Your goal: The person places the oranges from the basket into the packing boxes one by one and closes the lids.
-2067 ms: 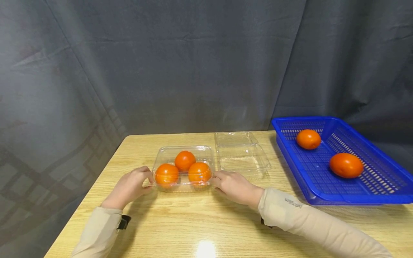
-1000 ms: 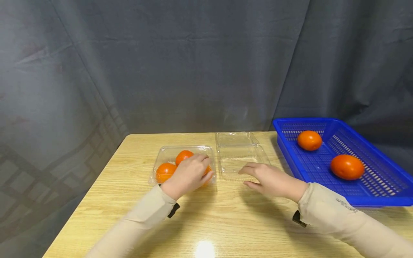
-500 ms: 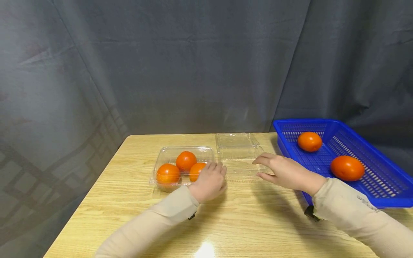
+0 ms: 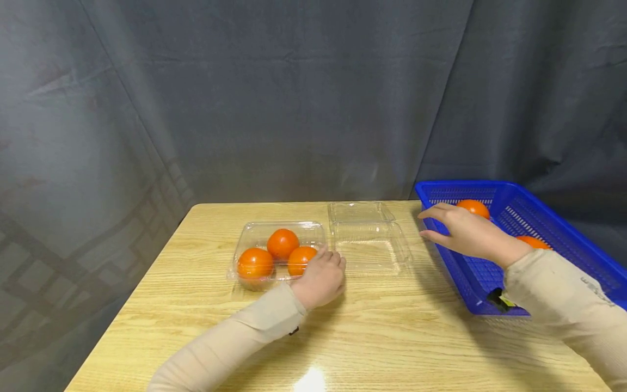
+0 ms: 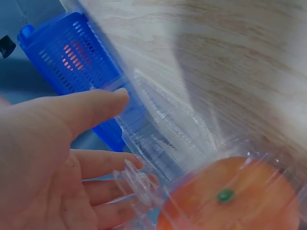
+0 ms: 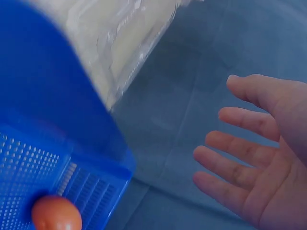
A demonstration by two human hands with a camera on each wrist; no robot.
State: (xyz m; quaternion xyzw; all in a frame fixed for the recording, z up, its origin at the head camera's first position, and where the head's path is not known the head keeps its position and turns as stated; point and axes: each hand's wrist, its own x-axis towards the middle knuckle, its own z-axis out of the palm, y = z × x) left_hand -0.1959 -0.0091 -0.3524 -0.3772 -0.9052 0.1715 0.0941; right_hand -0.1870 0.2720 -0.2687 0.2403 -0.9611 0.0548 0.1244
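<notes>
In beige sleeves (image 4: 548, 288), a person's left arm (image 4: 230, 340) and right arm (image 4: 578, 318) reach forward. The left hand (image 4: 320, 276) sits low, its back facing up, thumb (image 5: 91, 111) held apart from the fingers (image 5: 103, 164); the right hand (image 4: 465, 231) hovers farther to the right, fingers outstretched with gaps between them.

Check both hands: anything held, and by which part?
Nothing visibly gripped. Left hand only touches the filled clear container at its right edge, fingers extended, thumb free. Right hand, near the blue basket, holds nothing.
</notes>
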